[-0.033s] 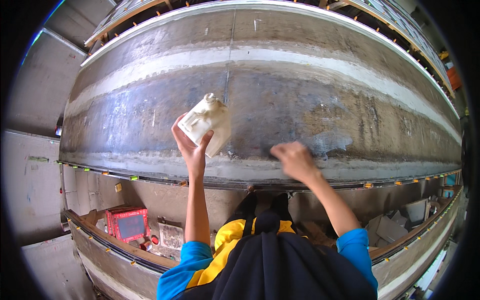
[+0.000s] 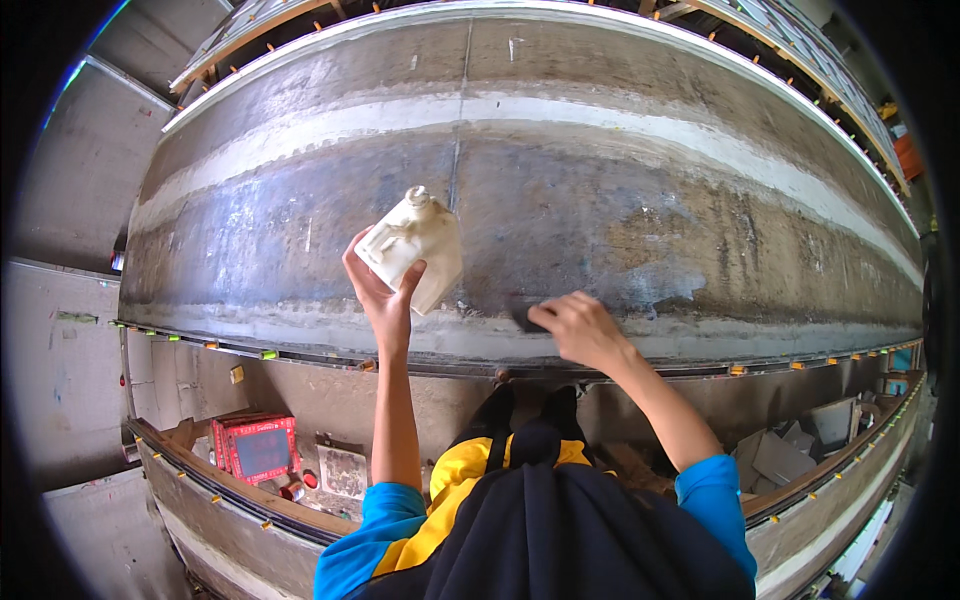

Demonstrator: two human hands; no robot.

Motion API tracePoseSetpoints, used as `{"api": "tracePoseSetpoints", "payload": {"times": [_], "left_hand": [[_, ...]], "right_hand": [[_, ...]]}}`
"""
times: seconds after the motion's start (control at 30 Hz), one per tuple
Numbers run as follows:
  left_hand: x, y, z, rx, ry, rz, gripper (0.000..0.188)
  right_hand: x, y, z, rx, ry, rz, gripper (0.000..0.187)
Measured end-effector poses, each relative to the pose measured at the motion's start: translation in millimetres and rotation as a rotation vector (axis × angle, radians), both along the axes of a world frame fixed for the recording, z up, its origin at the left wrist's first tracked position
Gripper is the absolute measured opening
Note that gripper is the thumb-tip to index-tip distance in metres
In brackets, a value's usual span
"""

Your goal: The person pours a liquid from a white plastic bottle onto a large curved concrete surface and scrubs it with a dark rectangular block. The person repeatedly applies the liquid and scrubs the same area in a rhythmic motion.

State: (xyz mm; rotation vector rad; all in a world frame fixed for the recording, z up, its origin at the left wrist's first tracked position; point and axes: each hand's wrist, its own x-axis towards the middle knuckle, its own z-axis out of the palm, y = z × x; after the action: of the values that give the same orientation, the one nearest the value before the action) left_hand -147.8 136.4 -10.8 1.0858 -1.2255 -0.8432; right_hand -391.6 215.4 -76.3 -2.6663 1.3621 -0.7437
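Observation:
My left hand [image 2: 382, 290] is closed around the side of an off-white plastic jug [image 2: 425, 250], thumb across its front. The jug is tilted over the long table [image 2: 560, 170], its neck pointing away from me. To the right, my right hand [image 2: 578, 328] is low over the table's near edge strip, fingers closed. From its fingertips a small dark, flat piece [image 2: 524, 316] sticks out to the left. Blur hides its exact kind, and I cannot tell whether it touches the surface. The tabletop is stained, with a pale band running along it.
Orange and green pegs line the table's near edge. Below, at left, red-framed boxes [image 2: 255, 448] lie beside a dirty board [image 2: 343, 470]. Grey scrap sheets [image 2: 785, 455] are heaped at lower right. Another long table edge [image 2: 240, 505] runs behind me.
My right hand has shifted slightly left, and the dark piece in its fingers shows more plainly. My left hand and the jug have barely moved.

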Motion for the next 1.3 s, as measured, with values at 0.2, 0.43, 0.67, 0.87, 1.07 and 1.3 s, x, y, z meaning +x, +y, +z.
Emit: {"api": "tracePoseSetpoints", "payload": {"times": [0.2,0.43,0.67,0.87,1.07,1.3], "left_hand": [[1.4,3.6,-4.8,0.046,0.005,-0.021,0.077],[0.6,2.2,-4.8,0.051,0.022,-0.092,0.076],[-10.0,-6.0,-4.7,0.042,0.025,-0.139,0.073],[5.3,-24.7,-51.5,0.12,0.437,-0.289,0.083],[-6.3,-32.0,-76.0,0.209,0.541,-0.454,0.074],[-31.2,-31.8,-51.9,0.271,0.646,-0.355,0.08]], "right_hand": [[-29.8,-24.1,15.1,0.197,0.128,-0.111,0.037],[-70.1,24.1,34.2,0.436,0.17,-0.16,0.027],[7.9,13.6,10.5,0.179,0.093,-0.1,0.032],[-61.3,27.2,13.4,0.211,0.077,-0.348,0.024],[-56.6,15.3,31.1,0.392,0.006,-0.549,0.034],[-33.8,12.4,35.9,0.526,-0.09,-0.707,0.035]]}}
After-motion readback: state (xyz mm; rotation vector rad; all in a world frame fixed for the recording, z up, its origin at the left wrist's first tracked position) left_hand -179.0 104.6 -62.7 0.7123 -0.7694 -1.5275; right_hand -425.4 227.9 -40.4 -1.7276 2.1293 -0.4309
